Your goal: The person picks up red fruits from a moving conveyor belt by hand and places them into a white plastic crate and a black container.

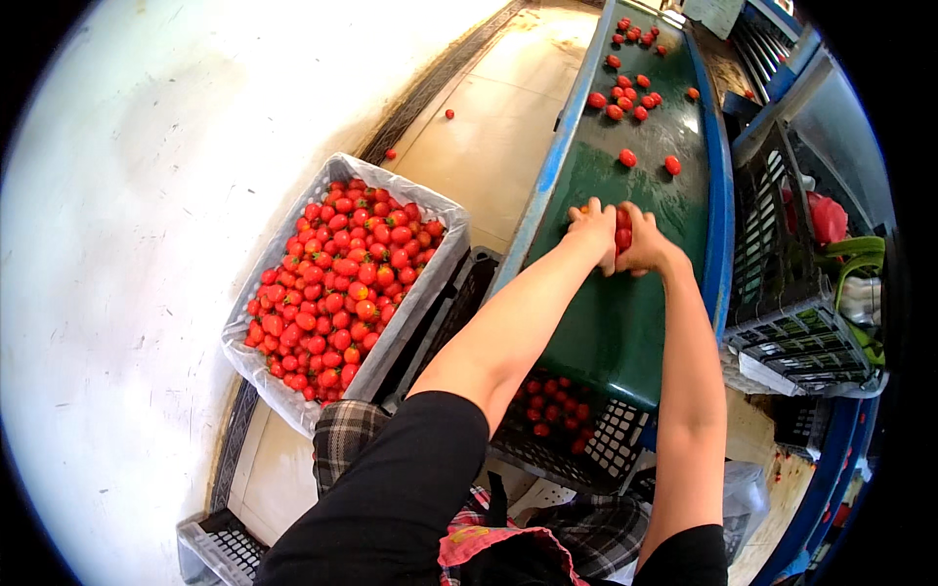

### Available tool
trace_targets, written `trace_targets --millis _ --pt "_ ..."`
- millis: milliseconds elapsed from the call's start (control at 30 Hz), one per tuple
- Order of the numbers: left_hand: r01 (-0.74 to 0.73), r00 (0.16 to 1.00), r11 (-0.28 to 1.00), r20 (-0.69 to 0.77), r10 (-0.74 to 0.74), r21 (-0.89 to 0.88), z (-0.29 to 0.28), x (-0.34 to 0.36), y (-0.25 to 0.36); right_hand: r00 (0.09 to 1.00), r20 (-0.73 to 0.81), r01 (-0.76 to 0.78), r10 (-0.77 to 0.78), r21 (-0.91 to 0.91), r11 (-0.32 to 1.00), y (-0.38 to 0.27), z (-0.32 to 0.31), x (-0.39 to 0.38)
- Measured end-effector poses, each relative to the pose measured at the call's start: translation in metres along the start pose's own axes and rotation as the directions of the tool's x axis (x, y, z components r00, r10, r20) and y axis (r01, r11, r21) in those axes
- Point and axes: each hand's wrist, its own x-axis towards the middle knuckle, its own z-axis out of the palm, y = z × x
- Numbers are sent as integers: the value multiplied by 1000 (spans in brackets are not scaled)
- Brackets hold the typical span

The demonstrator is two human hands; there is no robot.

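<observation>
The left hand (592, 232) and right hand (646, 242) curl inward from either side of some tomatoes (623, 236), which form a short row pointing away from the body; whether each grips is unclear. Beyond the fingertips, two loose tomatoes (672, 165) lie on the belt (611, 327), the rightward one ahead of the right hand.

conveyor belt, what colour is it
The conveyor belt is dark green; best seen in the head view.
</observation>
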Motion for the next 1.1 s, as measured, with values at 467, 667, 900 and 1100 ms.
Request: trace_targets --millis 467,667,900,1100 --pt "16 978 490 115 173 -871 47 -180 -28 985 157 -80 -68 774 628 1 93 -159" --pt "-219 975 389 -213 58 -895 43 -165 -55 998 -55 67 -39 859 508 -32 124 -133" --pt "-442 893 415 -432 122 -795 -75 -300 -142 920 -26 238 -391 831 503 -211 136 -165" --pt "40 732 893 -595 -331 -448 -92 -341 -307 679 -385 731 -625 277 624 -250 155 -150"
